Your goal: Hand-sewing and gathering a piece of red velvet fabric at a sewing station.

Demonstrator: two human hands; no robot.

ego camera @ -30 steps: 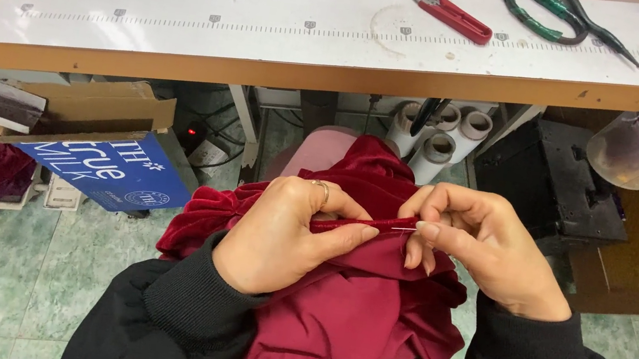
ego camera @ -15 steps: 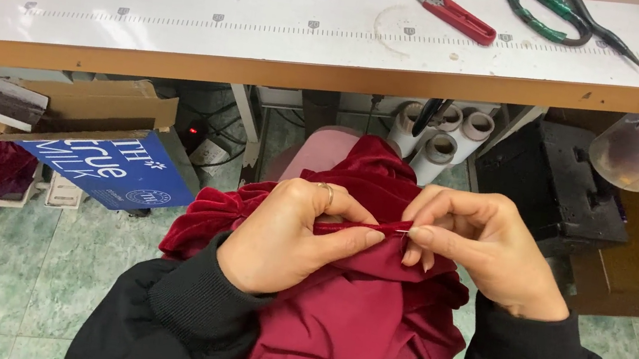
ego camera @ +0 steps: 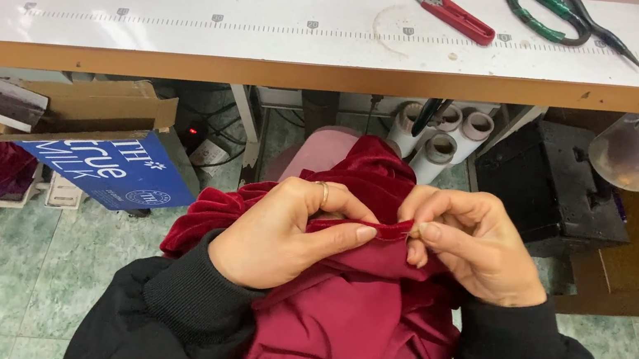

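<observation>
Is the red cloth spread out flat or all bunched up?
Bunched up. The red cloth lies in folds on the lap, and the left hand and right hand pinch one folded edge between them.

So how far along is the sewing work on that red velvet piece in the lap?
Hard to say how much is finished: most of the dark red velvet cloth lies bunched in the lap. In hand: the left hand and right hand pinch a narrow folded edge between them. The red thread snips and green-handled scissors lie unused on the white table, so any trimming seems left.
</observation>
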